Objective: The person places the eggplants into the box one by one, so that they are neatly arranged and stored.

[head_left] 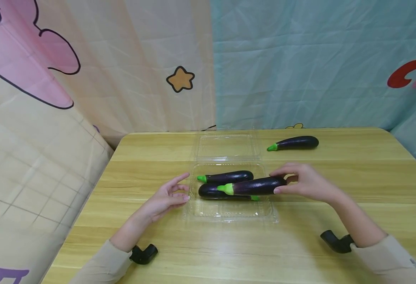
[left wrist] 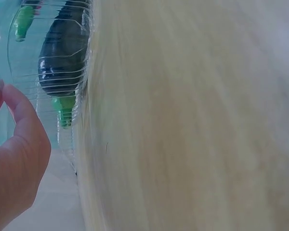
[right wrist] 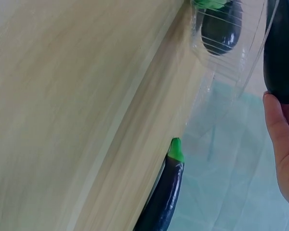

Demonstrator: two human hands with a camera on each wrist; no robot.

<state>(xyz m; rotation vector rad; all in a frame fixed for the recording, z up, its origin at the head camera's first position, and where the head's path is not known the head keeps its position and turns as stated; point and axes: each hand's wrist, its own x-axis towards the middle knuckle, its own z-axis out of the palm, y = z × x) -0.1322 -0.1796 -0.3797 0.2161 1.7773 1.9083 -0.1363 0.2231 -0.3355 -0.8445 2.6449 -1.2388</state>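
My right hand [head_left: 305, 182] grips a dark purple eggplant [head_left: 255, 186] by its blunt end, with the green stem pointing left. This eggplant hovers over a clear plastic clamshell box [head_left: 229, 213], whose lid lies open toward the back. Inside the box lie two more eggplants: the rear one [head_left: 231, 176] has its stem to the left, the front one [head_left: 208, 191] its stem to the right and is partly covered by the held one. At the box's left edge is my left hand [head_left: 167, 199], thumb and forefinger spread, fingertips at the rim; the left wrist view shows the thumb [left wrist: 21, 108] against the plastic.
Another eggplant [head_left: 298, 142] lies on the wooden table [head_left: 122, 173] at the back right, beside the open lid [head_left: 227, 146]. A patterned curtain [head_left: 282, 71] hangs behind the table. Black fittings [head_left: 144, 254] sit at both wrists.
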